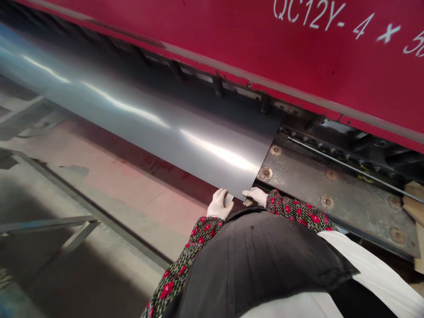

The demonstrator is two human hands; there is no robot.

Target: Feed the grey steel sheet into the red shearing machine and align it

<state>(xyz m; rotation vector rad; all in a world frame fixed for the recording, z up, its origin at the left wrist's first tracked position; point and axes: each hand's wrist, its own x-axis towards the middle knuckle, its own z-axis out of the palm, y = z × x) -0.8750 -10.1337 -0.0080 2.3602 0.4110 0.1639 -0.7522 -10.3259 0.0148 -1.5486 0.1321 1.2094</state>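
1 shiny metal sheet [149,110], R gloved hand [255,196] gripping nr corner, L gloved hand [218,204] curled at edge, grip unclear, red QC12Y mach. [232,39] beyond

Metal Workshop Filling the View

A red machine [198,33] is spanning the top, bearing white stencilled lettering [308,15], with heavy coil springs [217,85] lining its lower edge. A large bare metal sheet [139,115] is stretching beneath it, beside a scuffed metal surface [298,179] dotted with round fastenings [266,173]. White gloves [217,206] and flowered sleeve covers [298,211] are dressing the worker for the shop.
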